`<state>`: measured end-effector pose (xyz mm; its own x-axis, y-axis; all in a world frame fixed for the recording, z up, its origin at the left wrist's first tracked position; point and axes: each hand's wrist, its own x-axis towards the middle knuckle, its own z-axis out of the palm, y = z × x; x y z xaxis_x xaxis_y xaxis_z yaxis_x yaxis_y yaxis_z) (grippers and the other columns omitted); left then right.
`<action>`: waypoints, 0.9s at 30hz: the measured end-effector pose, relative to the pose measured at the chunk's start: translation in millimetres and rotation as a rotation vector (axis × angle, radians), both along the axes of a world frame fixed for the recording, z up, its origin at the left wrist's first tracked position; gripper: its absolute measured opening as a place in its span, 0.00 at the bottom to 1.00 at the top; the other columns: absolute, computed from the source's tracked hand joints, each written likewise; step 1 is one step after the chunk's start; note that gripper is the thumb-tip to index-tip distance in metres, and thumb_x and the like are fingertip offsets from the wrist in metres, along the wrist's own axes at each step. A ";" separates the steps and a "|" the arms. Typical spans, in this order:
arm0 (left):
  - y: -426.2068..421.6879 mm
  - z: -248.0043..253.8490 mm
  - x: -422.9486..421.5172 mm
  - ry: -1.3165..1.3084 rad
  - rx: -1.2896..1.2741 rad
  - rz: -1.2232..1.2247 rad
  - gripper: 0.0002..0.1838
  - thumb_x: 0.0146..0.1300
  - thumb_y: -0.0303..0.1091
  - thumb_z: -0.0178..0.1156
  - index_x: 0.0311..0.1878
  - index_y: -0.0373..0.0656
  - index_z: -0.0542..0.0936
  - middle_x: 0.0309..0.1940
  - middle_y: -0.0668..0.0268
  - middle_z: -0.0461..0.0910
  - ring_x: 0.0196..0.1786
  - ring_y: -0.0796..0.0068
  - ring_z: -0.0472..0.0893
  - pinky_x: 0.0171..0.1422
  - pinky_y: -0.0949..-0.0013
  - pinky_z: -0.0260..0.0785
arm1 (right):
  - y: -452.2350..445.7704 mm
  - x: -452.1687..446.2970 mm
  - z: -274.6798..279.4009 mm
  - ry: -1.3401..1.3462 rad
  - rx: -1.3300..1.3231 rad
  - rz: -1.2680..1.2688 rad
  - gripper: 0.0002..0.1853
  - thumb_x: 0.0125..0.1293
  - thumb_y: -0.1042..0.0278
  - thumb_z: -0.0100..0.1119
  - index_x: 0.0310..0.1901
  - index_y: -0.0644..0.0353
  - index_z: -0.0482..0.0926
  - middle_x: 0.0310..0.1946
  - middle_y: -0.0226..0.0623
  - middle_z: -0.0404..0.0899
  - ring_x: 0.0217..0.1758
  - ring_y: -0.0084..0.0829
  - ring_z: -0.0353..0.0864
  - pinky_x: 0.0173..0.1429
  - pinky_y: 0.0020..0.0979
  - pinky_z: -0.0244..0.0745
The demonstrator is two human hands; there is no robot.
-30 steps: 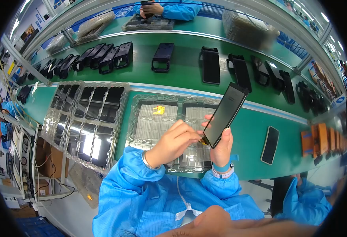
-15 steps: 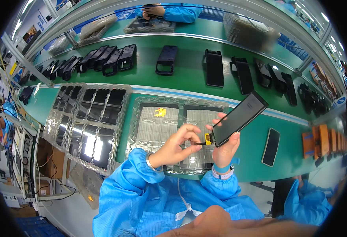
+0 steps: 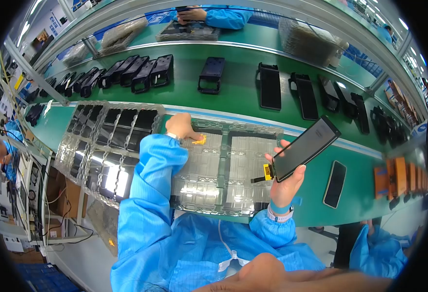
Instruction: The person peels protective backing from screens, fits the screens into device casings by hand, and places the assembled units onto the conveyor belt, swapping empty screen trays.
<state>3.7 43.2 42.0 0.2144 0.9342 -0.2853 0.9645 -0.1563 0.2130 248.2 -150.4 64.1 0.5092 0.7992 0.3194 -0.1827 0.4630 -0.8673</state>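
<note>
My right hand [image 3: 283,187] holds up a phone-sized display screen [image 3: 307,150], tilted, its fingers behind and its thumb on the near edge. From the screen's lower left end a short black flex cable [image 3: 259,180] sticks out beside a yellow tab [image 3: 267,171]. My left hand [image 3: 181,126] reaches over the back of the clear plastic tray [image 3: 222,170]. Its fingers are closed, with the fingertips at small yellow pieces [image 3: 201,140] lying there; what exactly is pinched is partly hidden.
Another clear tray [image 3: 121,160] with dark screens stands at left. A phone-like screen [image 3: 334,184] lies at right, near orange holders [image 3: 394,175]. Black housings [image 3: 211,75] line the green belt behind. A co-worker's hands [image 3: 192,14] are across the belt.
My left hand has left the flex cable and moved back and left to the yellow pieces on the tray. My right hand still holds the screen, slightly farther right in view.
</note>
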 end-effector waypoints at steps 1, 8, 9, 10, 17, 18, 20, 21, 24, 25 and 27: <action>2.1 4.3 1.5 0.052 0.012 -0.038 0.30 0.31 0.55 0.78 0.20 0.37 0.77 0.15 0.64 0.79 0.26 0.63 0.82 0.32 0.66 0.72 | -1.0 0.3 -0.5 0.000 0.005 0.004 0.36 0.71 0.35 0.37 0.61 0.66 0.63 0.58 0.49 0.68 0.54 0.34 0.75 0.52 0.40 0.81; 28.3 -6.6 5.3 -0.423 -0.345 -0.274 0.21 0.49 0.39 0.73 0.33 0.35 0.72 0.21 0.60 0.79 0.24 0.72 0.79 0.29 0.69 0.68 | -8.2 14.8 -5.8 0.007 -0.002 0.039 0.36 0.71 0.35 0.36 0.61 0.64 0.64 0.58 0.49 0.69 0.54 0.34 0.76 0.50 0.40 0.82; 24.1 -10.9 4.3 -0.347 -0.236 -0.273 0.22 0.48 0.39 0.74 0.32 0.36 0.72 0.21 0.60 0.79 0.23 0.73 0.79 0.29 0.69 0.68 | -8.7 16.5 -6.3 0.019 -0.012 0.038 0.36 0.71 0.35 0.36 0.61 0.64 0.64 0.58 0.49 0.69 0.54 0.34 0.76 0.50 0.40 0.82; 20.1 -14.2 2.9 -0.271 -0.128 -0.270 0.22 0.47 0.40 0.75 0.31 0.36 0.71 0.21 0.60 0.79 0.23 0.73 0.79 0.29 0.69 0.68 | -8.4 18.1 -6.2 0.017 -0.019 0.037 0.36 0.71 0.35 0.36 0.61 0.64 0.64 0.58 0.49 0.68 0.54 0.34 0.76 0.50 0.40 0.82; 17.2 -5.3 -9.9 -0.255 -0.190 -0.153 0.21 0.50 0.40 0.74 0.27 0.36 0.71 0.17 0.62 0.78 0.20 0.76 0.78 0.23 0.70 0.67 | -9.7 15.1 -2.8 0.016 -0.019 0.094 0.37 0.70 0.34 0.35 0.63 0.63 0.64 0.58 0.48 0.68 0.54 0.33 0.76 0.51 0.41 0.82; 19.2 -6.1 -11.9 -0.358 -0.215 -0.208 0.20 0.52 0.39 0.72 0.28 0.36 0.71 0.17 0.62 0.78 0.20 0.76 0.77 0.23 0.69 0.67 | -10.4 15.5 -2.2 0.005 -0.021 0.099 0.37 0.70 0.34 0.35 0.63 0.63 0.63 0.58 0.48 0.68 0.54 0.33 0.76 0.51 0.41 0.82; 19.3 -12.5 -8.8 -0.543 -0.400 -0.162 0.15 0.57 0.33 0.67 0.32 0.36 0.70 0.20 0.62 0.80 0.20 0.76 0.77 0.23 0.70 0.66 | -10.9 17.7 -4.6 0.000 -0.019 0.097 0.37 0.70 0.34 0.35 0.63 0.62 0.63 0.58 0.48 0.68 0.53 0.33 0.76 0.50 0.41 0.82; 13.5 -11.5 -4.0 -0.519 -0.432 -0.183 0.14 0.58 0.32 0.67 0.33 0.36 0.70 0.21 0.62 0.80 0.20 0.76 0.76 0.22 0.70 0.66 | -12.1 19.0 -5.8 -0.004 -0.023 0.096 0.37 0.70 0.34 0.35 0.63 0.62 0.63 0.58 0.48 0.68 0.53 0.34 0.76 0.50 0.42 0.82; 2.3 -12.6 7.1 -0.412 -0.321 -0.089 0.16 0.54 0.33 0.69 0.30 0.36 0.70 0.20 0.59 0.79 0.22 0.72 0.79 0.24 0.69 0.67 | -12.6 21.2 -6.7 0.000 -0.034 0.085 0.37 0.70 0.33 0.34 0.63 0.63 0.63 0.58 0.49 0.68 0.53 0.33 0.76 0.50 0.41 0.82; -0.3 -12.6 7.2 -0.366 -0.247 -0.090 0.17 0.53 0.34 0.70 0.30 0.35 0.72 0.19 0.58 0.79 0.23 0.70 0.80 0.25 0.68 0.69 | -12.4 20.9 -5.3 -0.003 -0.039 0.078 0.38 0.70 0.33 0.34 0.63 0.63 0.63 0.58 0.49 0.68 0.53 0.33 0.76 0.50 0.41 0.82; -3.4 -9.9 4.8 -0.220 -0.150 -0.083 0.24 0.45 0.45 0.75 0.27 0.33 0.74 0.21 0.55 0.80 0.29 0.61 0.84 0.30 0.64 0.73 | -14.4 20.5 -0.1 -0.005 -0.052 0.073 0.38 0.70 0.33 0.33 0.63 0.63 0.63 0.58 0.49 0.68 0.53 0.33 0.76 0.51 0.41 0.82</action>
<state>8.6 39.8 32.1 0.3606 0.8618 -0.3568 0.8776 -0.1839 0.4427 268.7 -164.7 64.0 0.4475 0.8496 0.2791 -0.2096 0.4030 -0.8909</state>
